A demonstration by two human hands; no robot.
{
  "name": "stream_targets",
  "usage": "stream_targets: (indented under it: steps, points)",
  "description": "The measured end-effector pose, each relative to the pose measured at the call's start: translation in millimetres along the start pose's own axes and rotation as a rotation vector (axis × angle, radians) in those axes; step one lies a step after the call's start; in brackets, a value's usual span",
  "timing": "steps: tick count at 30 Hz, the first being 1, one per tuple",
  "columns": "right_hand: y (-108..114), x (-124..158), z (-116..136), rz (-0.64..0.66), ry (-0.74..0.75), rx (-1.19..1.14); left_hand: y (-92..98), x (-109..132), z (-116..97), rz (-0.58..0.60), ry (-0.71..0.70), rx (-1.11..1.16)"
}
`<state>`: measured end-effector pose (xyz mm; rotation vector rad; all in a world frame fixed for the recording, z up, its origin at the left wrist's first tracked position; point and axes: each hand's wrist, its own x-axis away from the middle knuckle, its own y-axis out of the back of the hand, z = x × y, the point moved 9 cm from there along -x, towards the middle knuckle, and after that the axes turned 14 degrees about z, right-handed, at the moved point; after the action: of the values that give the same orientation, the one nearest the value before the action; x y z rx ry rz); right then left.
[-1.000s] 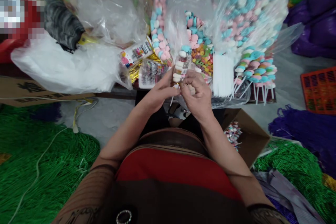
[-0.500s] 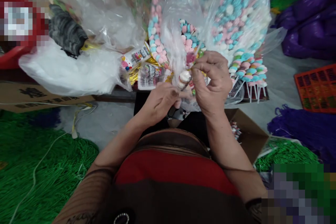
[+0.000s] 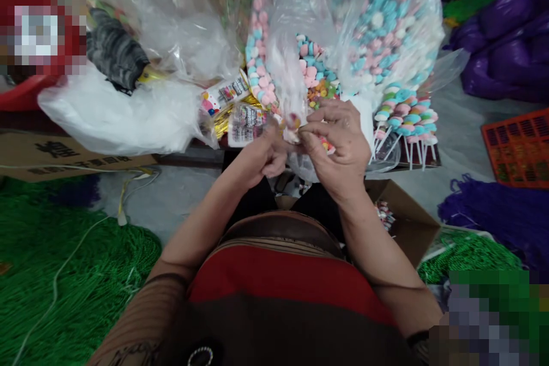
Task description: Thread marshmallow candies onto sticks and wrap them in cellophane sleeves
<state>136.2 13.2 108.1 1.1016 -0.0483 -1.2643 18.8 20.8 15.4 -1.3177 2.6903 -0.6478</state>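
Observation:
My left hand point(image 3: 265, 153) and my right hand point(image 3: 338, 146) meet in front of me, both pinched on a small candy skewer in a clear wrapper point(image 3: 293, 126). Only the skewer's tip with a pink and white piece shows between the fingers. Just behind my hands lies a big clear plastic bag of pink, blue and white candies point(image 3: 373, 28). To the right of it, finished candy sticks point(image 3: 405, 117) lie in a row with white stems pointing toward me.
Printed wrappers and gold twist ties point(image 3: 238, 111) lie left of my hands, beside crumpled clear bags point(image 3: 124, 108). An open cardboard box point(image 3: 403, 211) sits by my right knee. Green bead strands point(image 3: 64, 274) cover the floor left, purple ones point(image 3: 506, 211) right, plus an orange crate point(image 3: 518, 146).
The wrapped skewer stood upright between my hands a second ago; now it is tipped toward me. My right hand rose, then came back down beside the left.

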Motion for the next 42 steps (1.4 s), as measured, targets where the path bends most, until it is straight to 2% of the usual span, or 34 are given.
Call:
stream_targets:
  steps: [3,6,8,10,12,14,16,19,22,24,25,28,30,32,33,35,37,38,40,42]
  points:
    - [-12.7,8.8,4.6,0.068,0.007,-0.054,15.2,-4.1,-0.8,-0.120,-0.094,0.110]
    - [-24.3,24.6,-14.0,0.118,-0.094,-0.283,16.9,3.1,-14.0,-0.145,-0.193,0.038]
    - [-26.9,37.0,-35.4,0.127,-0.231,-0.496,1.9,8.8,-26.0,-0.024,-0.267,-0.148]
    - [-26.3,50.2,-53.8,0.143,-0.373,-0.691,-23.5,14.3,-31.9,0.170,-0.322,-0.434]
    - [-24.7,63.0,-63.7,0.204,-0.483,-0.831,-47.3,18.9,-28.7,0.314,-0.354,-0.766]
    - [-22.8,75.1,-66.2,0.300,-0.543,-0.906,-66.2,19.6,-19.9,0.376,-0.369,-1.089]
    - [-18.3,86.1,-66.6,0.380,-0.554,-0.889,-86.0,17.2,-7.2,0.441,-0.383,-1.336]
    - [-7.0,103.2,-70.8,0.466,-0.527,-0.675,-112.1,10.0,16.2,0.553,-0.351,-1.562]
    - [15.7,131.8,-86.8,0.473,-0.557,-0.420,-117.1,0.4,26.6,0.539,-0.264,-1.668]
    - [42.3,163.7,-107.3,0.422,-0.651,-0.298,-102.1,-5.5,17.7,0.407,-0.237,-1.655]
    - [60.9,183.9,-120.3,0.374,-0.720,-0.223,-87.9,-8.0,9.8,0.310,-0.230,-1.629]
    - [118.5,255.4,-160.8,0.310,-0.934,0.043,-21.6,-12.8,-14.0,-0.059,-0.187,-1.553]
    - [147.1,300.7,-184.0,0.361,-1.016,0.223,32.3,-13.9,-22.1,-0.340,-0.085,-1.556]
    - [172.8,337.4,-202.0,0.345,-1.082,0.435,72.6,-17.0,-22.3,-0.515,-0.008,-1.575]
    - [179.4,350.5,-208.4,0.342,-1.095,0.512,87.5,-20.5,-19.6,-0.563,0.031,-1.579]
    - [184.2,360.2,-212.1,0.266,-1.035,0.573,107.2,-29.1,-13.0,-0.612,0.087,-1.565]
    - [180.7,356.9,-210.0,0.169,-0.995,0.561,116.4,-38.0,-7.3,-0.622,0.118,-1.523]
    - [176.1,351.7,-208.5,0.139,-0.999,0.534,118.3,-41.9,-5.6,-0.620,0.124,-1.498]
    - [159.6,335.4,-206.4,0.163,-1.035,0.441,118.8,-48.2,-4.5,-0.602,0.129,-1.456]
    - [143.4,309.4,-197.8,0.180,-1.008,0.342,118.4,-51.5,-5.3,-0.583,0.142,-1.424]
